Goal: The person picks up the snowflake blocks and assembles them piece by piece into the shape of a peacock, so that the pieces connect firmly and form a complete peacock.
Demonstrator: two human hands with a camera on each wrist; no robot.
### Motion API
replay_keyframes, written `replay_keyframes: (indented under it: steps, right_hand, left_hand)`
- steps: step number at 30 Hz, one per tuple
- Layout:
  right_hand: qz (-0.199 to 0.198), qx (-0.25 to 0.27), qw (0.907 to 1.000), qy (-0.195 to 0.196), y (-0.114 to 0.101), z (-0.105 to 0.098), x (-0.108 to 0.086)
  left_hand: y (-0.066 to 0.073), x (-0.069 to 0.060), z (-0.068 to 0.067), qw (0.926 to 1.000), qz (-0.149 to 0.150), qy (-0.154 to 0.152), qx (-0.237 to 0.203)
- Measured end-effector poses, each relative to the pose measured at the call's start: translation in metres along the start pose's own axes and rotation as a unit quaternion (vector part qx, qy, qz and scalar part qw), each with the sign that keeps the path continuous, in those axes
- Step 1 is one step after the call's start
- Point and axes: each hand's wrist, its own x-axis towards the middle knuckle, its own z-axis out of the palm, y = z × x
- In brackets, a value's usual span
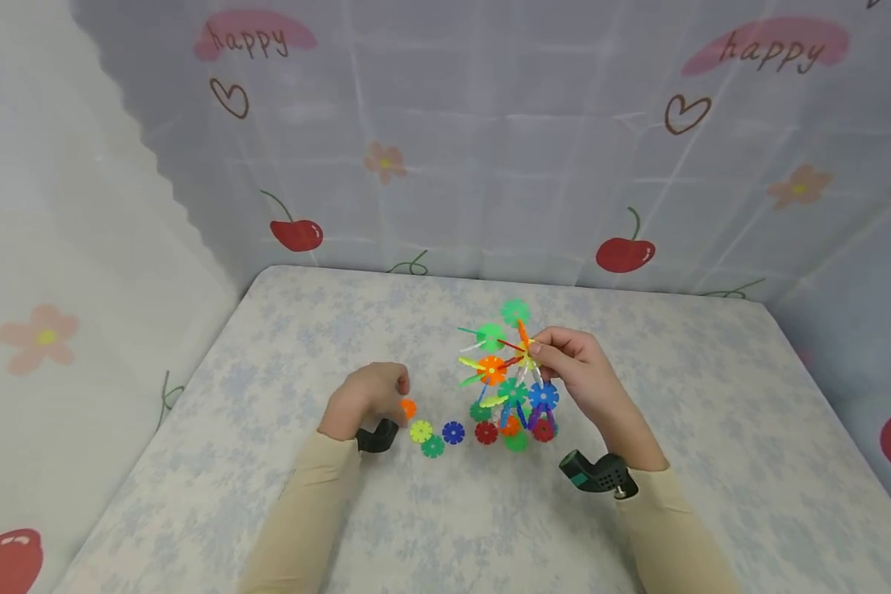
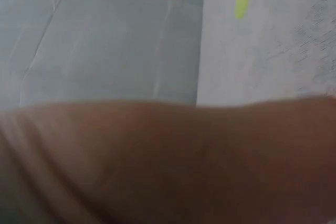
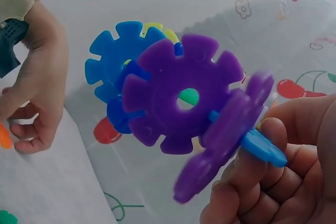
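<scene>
One orange disc (image 1: 410,408) in left hand (image 1: 371,390) — linked discs (image 1: 513,392) in right hand (image 1: 581,367).

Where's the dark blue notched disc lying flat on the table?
In the head view, the dark blue notched plastic disc lies on the pale table right of the left hand, between a yellow notched disc and a dark red notched disc.

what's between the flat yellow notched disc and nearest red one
In the head view, a dark blue notched disc, with a green disc nearer the wearer.
</scene>
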Motion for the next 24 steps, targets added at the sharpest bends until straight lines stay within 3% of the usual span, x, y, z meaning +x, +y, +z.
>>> replay_keyframes:
  steps: [2,8,11,13,14,15,16,19,20,21,22,24]
  right_hand:
    - [-0.002,0.004,1.0000,-0.006,0.000,0.000,0.000]
    - [-0.011,0.014,0.9997,-0.019,0.000,0.001,0.000]
    - [-0.011,0.010,0.9995,-0.028,0.001,0.001,-0.001]
    - [-0.010,0.004,0.9990,-0.044,0.002,0.001,-0.002]
    - [-0.014,0.002,0.9983,-0.056,0.003,0.001,-0.002]
    - [-0.018,-0.001,0.9974,-0.069,0.004,0.000,-0.001]
    - [-0.022,-0.001,0.9962,-0.084,0.005,0.000,-0.001]
    - [-0.028,0.010,0.9907,-0.133,0.008,-0.001,0.001]
    - [-0.028,0.017,0.9885,-0.148,0.008,-0.001,0.001]
    - [-0.026,0.024,0.9862,-0.162,0.009,-0.001,0.002]
    - [-0.026,0.032,0.9838,-0.175,0.008,-0.001,0.002]
    - [-0.026,0.044,0.9796,-0.194,0.009,0.000,0.003]
  left_hand:
    - [-0.002,0.004,0.007,0.9997,-0.003,-0.023,-0.002]
    - [0.002,0.009,0.013,0.9998,-0.004,-0.018,-0.009]
    - [0.000,0.012,0.012,0.9988,0.036,0.002,-0.033]
    - [-0.001,0.013,0.008,0.9924,0.084,0.041,-0.080]
    - [-0.001,0.012,0.004,0.9845,0.112,0.064,-0.119]
    - [0.000,0.011,0.001,0.9717,0.143,0.088,-0.166]
    - [0.002,0.008,-0.003,0.9542,0.178,0.112,-0.213]
    - [0.011,-0.006,-0.014,0.8839,0.278,0.152,-0.344]
    - [0.015,-0.011,-0.017,0.8623,0.311,0.149,-0.371]
    - [0.018,-0.016,-0.019,0.8458,0.339,0.142,-0.386]
    - [0.021,-0.020,-0.020,0.8345,0.365,0.134,-0.391]
    - [0.026,-0.027,-0.021,0.8223,0.403,0.116,-0.385]
